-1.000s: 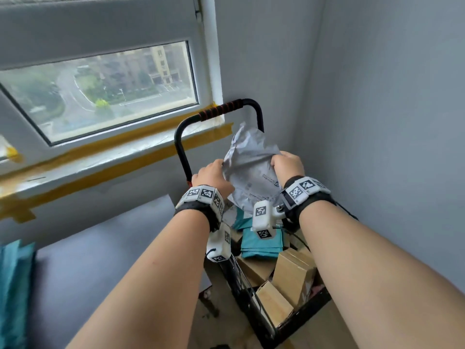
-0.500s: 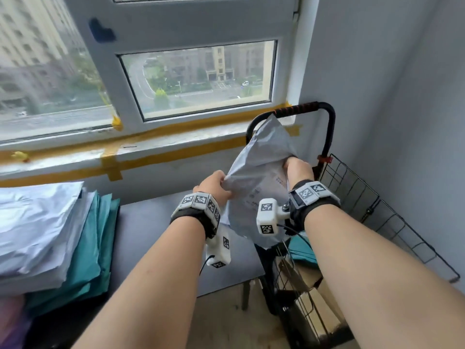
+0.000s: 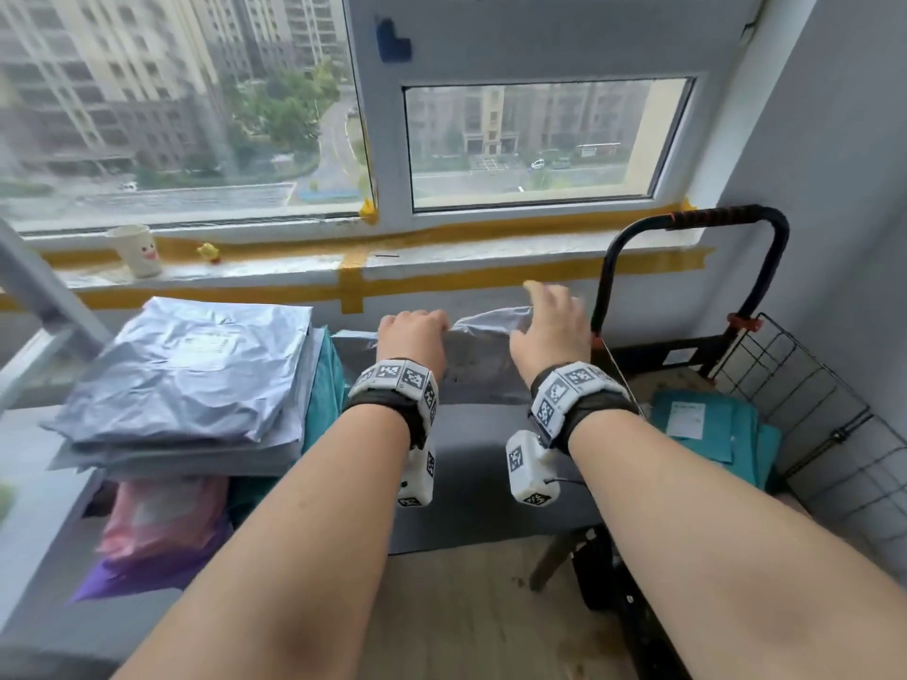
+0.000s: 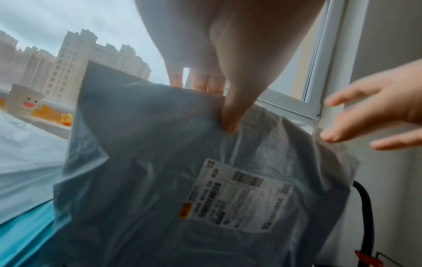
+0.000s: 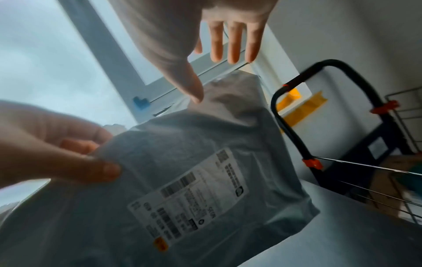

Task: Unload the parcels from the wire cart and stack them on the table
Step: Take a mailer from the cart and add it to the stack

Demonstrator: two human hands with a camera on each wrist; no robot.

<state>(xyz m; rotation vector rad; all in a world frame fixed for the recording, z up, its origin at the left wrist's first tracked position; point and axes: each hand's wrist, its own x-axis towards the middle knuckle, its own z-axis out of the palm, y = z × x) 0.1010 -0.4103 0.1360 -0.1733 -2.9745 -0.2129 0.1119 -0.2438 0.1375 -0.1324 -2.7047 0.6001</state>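
A grey plastic mailer parcel [image 3: 483, 358] with a white shipping label [image 4: 239, 195] hangs upright over the grey table [image 3: 481, 483], between the parcel stack and the cart. My left hand [image 3: 417, 322] pinches its top edge, thumb [image 4: 230, 122] in front and fingers behind. My right hand [image 3: 545, 306] hovers just above the parcel's right top corner with its fingers [image 5: 228, 45] straight and spread, holding nothing. A stack of grey parcels [image 3: 196, 370] lies on the table's left over teal ones [image 3: 326, 385]. The wire cart [image 3: 805, 400] stands at the right with a teal parcel [image 3: 706, 424] inside.
The cart's black handle [image 3: 711, 219] rises just right of my right hand. A paper cup [image 3: 137, 250] and a small yellow toy [image 3: 210, 252] sit on the taped window sill. Pink and purple bags [image 3: 157, 527] lie under the stack. A grey wall closes the right side.
The grey parcel has travelled left from above the cart to over the table, and has come lower. My right hand has let go of it and opened; the left still holds it.
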